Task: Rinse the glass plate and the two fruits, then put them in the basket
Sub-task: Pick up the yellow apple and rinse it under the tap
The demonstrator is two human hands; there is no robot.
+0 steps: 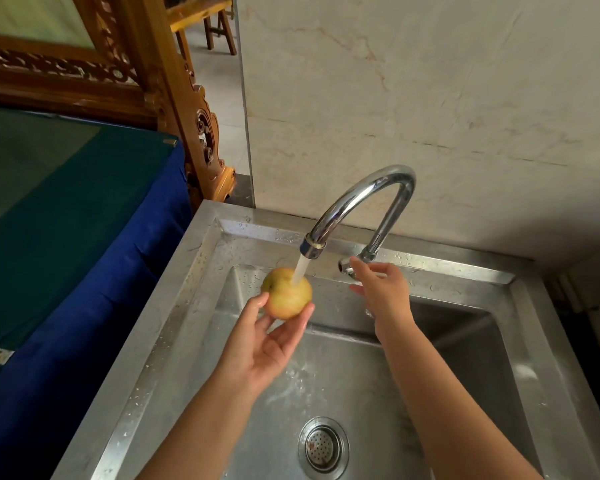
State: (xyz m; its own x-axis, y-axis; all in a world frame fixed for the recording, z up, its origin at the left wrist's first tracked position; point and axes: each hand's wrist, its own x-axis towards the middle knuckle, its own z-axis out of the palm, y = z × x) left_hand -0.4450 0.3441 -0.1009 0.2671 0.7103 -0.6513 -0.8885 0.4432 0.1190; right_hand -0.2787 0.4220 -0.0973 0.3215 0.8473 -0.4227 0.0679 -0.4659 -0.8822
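Fruit: a yellow-red apple (287,292) sits directly under the tap (364,206) spout, in the running water (299,270).
Left hand (267,344): palm up below the spout, fingertips cupping the apple.
Right hand (381,289): at the tap's base, fingers loose by the handle (346,265), holding nothing.
Sink (343,393): wet below the tap, no other items in it.
Progress: one fruit mid-rinse; plate, second fruit and basket are out of sight, so their state is unknown.
Left to do: at least basket this apple.

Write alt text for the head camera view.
A person's left hand holds a yellow-red fruit under water running from a chrome faucet, above a steel sink. Their right hand is at the faucet handle.
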